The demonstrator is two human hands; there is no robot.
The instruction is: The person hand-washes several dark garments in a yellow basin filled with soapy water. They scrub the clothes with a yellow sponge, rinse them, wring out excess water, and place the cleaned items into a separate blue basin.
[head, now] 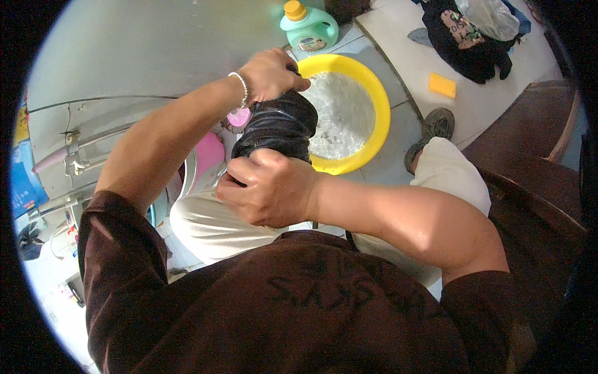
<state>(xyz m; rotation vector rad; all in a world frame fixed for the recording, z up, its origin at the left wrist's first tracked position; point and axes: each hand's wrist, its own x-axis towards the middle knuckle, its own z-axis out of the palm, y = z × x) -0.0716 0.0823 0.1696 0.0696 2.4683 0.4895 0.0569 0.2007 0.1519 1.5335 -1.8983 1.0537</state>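
A wet black cloth garment [280, 121] is stretched and twisted between my two hands. My left hand [268, 75], with a pale beaded bracelet at the wrist, grips its far end. Closer to my body, my right hand [266, 189] is clenched around the near end, and the skin looks wet. The cloth overlaps the left side of a yellow plastic basin [382, 112]. White suds float on the water [343, 112] inside. Most of my fingers on the left hand are hidden from this angle.
Beyond the basin stands a green detergent bottle [308, 30] with a yellow cap. A yellow sponge or soap block [442, 85] and a heap of dark clothes [460, 37] lie on the floor to the right. A pink container [209, 156] and metal pipes [93, 145] are at the left.
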